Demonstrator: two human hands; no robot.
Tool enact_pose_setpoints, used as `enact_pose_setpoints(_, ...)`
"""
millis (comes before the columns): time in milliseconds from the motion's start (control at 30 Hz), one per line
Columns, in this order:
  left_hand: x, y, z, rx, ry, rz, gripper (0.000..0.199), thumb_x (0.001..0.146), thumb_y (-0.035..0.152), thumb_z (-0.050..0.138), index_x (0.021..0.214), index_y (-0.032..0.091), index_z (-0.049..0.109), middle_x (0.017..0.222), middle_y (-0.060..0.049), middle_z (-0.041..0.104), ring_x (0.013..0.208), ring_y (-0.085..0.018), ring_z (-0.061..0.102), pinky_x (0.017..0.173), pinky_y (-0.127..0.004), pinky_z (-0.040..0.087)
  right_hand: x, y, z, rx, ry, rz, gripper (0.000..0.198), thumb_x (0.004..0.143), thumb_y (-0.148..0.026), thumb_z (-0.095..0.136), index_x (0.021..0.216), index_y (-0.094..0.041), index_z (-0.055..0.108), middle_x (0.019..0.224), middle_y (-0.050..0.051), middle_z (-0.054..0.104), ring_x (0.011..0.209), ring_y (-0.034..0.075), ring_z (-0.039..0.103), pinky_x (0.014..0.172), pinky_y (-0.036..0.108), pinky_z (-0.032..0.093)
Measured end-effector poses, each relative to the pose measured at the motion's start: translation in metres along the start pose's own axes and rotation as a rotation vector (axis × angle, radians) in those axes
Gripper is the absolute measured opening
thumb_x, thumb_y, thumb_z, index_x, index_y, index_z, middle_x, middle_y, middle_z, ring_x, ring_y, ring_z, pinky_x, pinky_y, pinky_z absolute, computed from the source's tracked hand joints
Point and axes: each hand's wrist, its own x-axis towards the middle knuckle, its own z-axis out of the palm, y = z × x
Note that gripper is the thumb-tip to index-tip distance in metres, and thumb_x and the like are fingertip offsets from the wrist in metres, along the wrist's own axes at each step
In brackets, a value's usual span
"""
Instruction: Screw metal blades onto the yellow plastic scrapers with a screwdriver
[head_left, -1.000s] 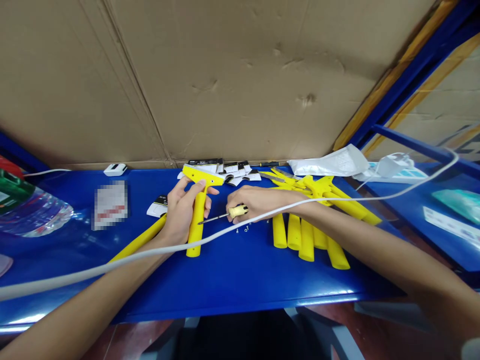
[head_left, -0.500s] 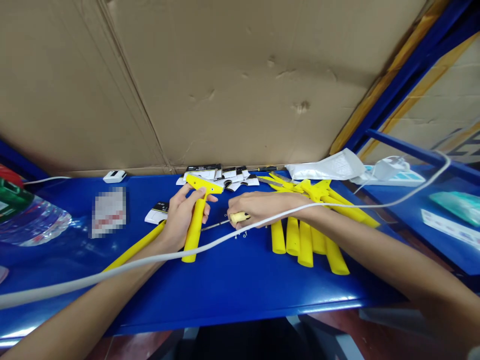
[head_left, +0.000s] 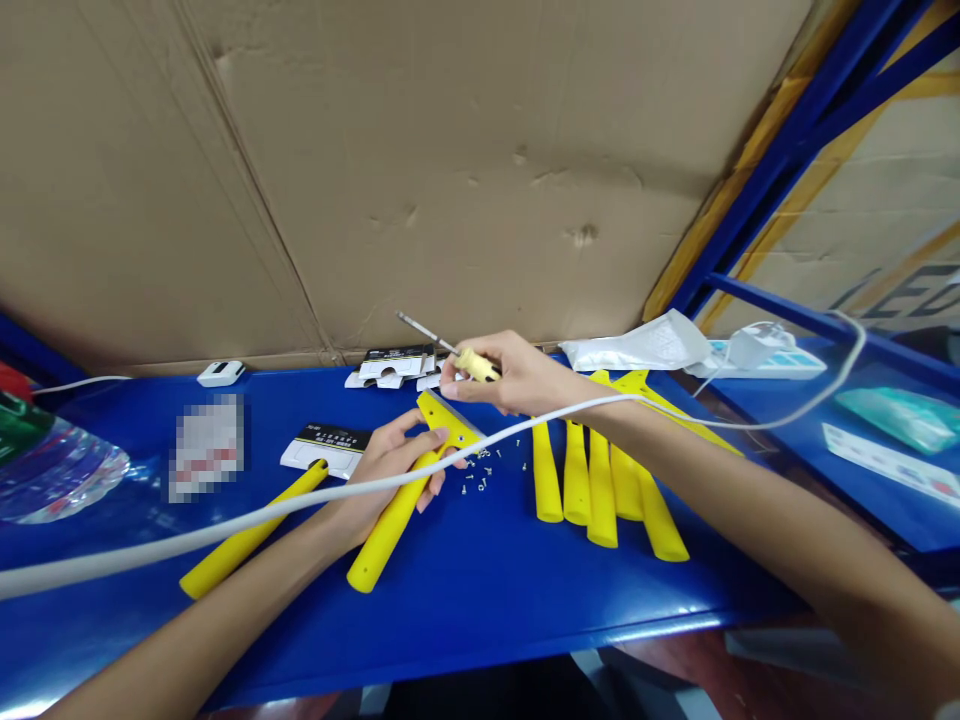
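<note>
My left hand (head_left: 397, 465) is closed around a yellow scraper (head_left: 397, 525), its wide head tilted up to the right and its handle pointing down toward me. In my right hand (head_left: 510, 372) is a screwdriver (head_left: 472, 364) with a pale yellow handle, gripped so that its shaft points up and left, above the scraper head and apart from it. Small screws (head_left: 480, 475) lie scattered just right of the scraper. Several more yellow scrapers (head_left: 600, 490) lie beneath my right forearm, their heads partly hidden. A yellow handle (head_left: 247, 540) rests left of my left forearm.
Black-and-white cards (head_left: 394, 365) lie at the back, and another card (head_left: 326, 447) sits left of my left hand. A white cable (head_left: 225, 530) crosses the view in front of both arms. A plastic bottle (head_left: 60, 465) is at far left, a white padded bag (head_left: 637, 345) at back right.
My right hand has lifted the screwdriver from low over the table, and its tip now points up and left. My left hand has shifted right and tilted the scraper. The view has shifted slightly.
</note>
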Motion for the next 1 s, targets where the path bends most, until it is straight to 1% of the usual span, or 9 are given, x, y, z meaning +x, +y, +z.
enact_pose_setpoints(100,-0.001,0.002,0.002,-0.006,-0.013,-0.002,0.038,0.092,0.041,0.081,0.118,0.019,0.063,0.084,-0.008,0.080,0.043,-0.011,0.059,0.036,-0.019,0.044,0.001,0.006,0.013,-0.042,-0.063,0.003,0.022,0.094,-0.038,0.077,0.098,-0.016,0.073,0.089,0.002,0.070,0.069,0.012,0.055,0.066,0.027,0.042)
enact_pose_setpoints(167,-0.002,0.002,0.001,-0.003,-0.028,-0.008,0.042,0.093,0.041,0.081,0.125,0.021,0.063,0.085,-0.007,0.080,0.044,-0.012,0.060,0.036,-0.019,0.044,0.001,0.009,0.020,-0.061,-0.061,0.004,0.019,0.095,-0.035,0.075,0.098,-0.016,0.072,0.093,0.004,0.071,0.071,0.012,0.056,0.068,0.027,0.042)
enact_pose_setpoints(233,-0.003,0.001,0.001,0.010,-0.033,-0.011,0.043,0.093,0.042,0.080,0.127,0.021,0.063,0.086,-0.007,0.080,0.045,-0.012,0.061,0.036,-0.019,0.045,0.002,0.009,0.024,-0.065,-0.052,0.024,0.016,0.097,-0.032,0.072,0.099,-0.015,0.072,0.091,0.004,0.070,0.070,0.012,0.056,0.068,0.027,0.042)
enact_pose_setpoints(367,-0.004,0.001,0.003,0.017,-0.026,-0.012,0.045,0.090,0.043,0.083,0.124,0.019,0.065,0.085,-0.008,0.080,0.046,-0.013,0.061,0.036,-0.020,0.046,0.004,0.011,0.027,-0.030,-0.077,0.118,0.015,0.096,-0.031,0.073,0.099,-0.016,0.071,0.082,0.001,0.067,0.061,0.010,0.053,0.060,0.026,0.041)
enact_pose_setpoints(533,-0.004,0.001,0.003,0.013,-0.049,-0.006,0.044,0.091,0.045,0.082,0.123,0.018,0.066,0.086,-0.009,0.080,0.047,-0.012,0.061,0.036,-0.020,0.046,0.007,0.018,0.031,0.059,-0.073,0.199,0.016,0.092,-0.025,0.078,0.100,-0.016,0.067,0.079,-0.003,0.064,0.054,0.007,0.053,0.053,0.023,0.043)
enact_pose_setpoints(700,-0.005,0.003,0.003,-0.004,-0.054,0.010,0.054,0.091,0.047,0.082,0.132,0.019,0.062,0.086,-0.009,0.081,0.047,-0.013,0.062,0.037,-0.020,0.047,0.007,0.019,0.030,0.198,-0.075,0.234,0.027,0.087,-0.032,0.085,0.099,-0.018,0.065,0.068,-0.008,0.055,0.046,0.006,0.044,0.042,0.022,0.034)
enact_pose_setpoints(767,-0.005,0.004,0.003,-0.002,-0.047,0.018,0.055,0.089,0.047,0.083,0.131,0.019,0.062,0.086,-0.009,0.081,0.046,-0.013,0.062,0.037,-0.020,0.046,0.006,0.018,0.027,0.220,-0.059,0.240,0.031,0.085,-0.033,0.087,0.102,-0.019,0.065,0.068,-0.008,0.054,0.044,0.006,0.043,0.040,0.022,0.032)
enact_pose_setpoints(867,-0.005,0.006,0.002,0.021,-0.022,0.018,0.047,0.091,0.045,0.082,0.124,0.019,0.062,0.085,-0.008,0.081,0.044,-0.012,0.060,0.036,-0.019,0.044,0.003,0.020,0.023,0.191,-0.023,0.259,0.033,0.086,-0.032,0.086,0.109,-0.019,0.065,0.071,-0.008,0.057,0.043,0.005,0.044,0.039,0.023,0.033)
enact_pose_setpoints(1000,-0.004,0.009,0.001,0.006,-0.026,-0.017,0.042,0.090,0.044,0.082,0.115,0.020,0.058,0.085,-0.009,0.082,0.041,-0.011,0.060,0.034,-0.019,0.041,-0.006,0.026,0.019,0.111,-0.045,0.268,0.026,0.088,-0.036,0.085,0.101,-0.019,0.071,0.067,-0.006,0.058,0.046,0.006,0.047,0.042,0.023,0.035)
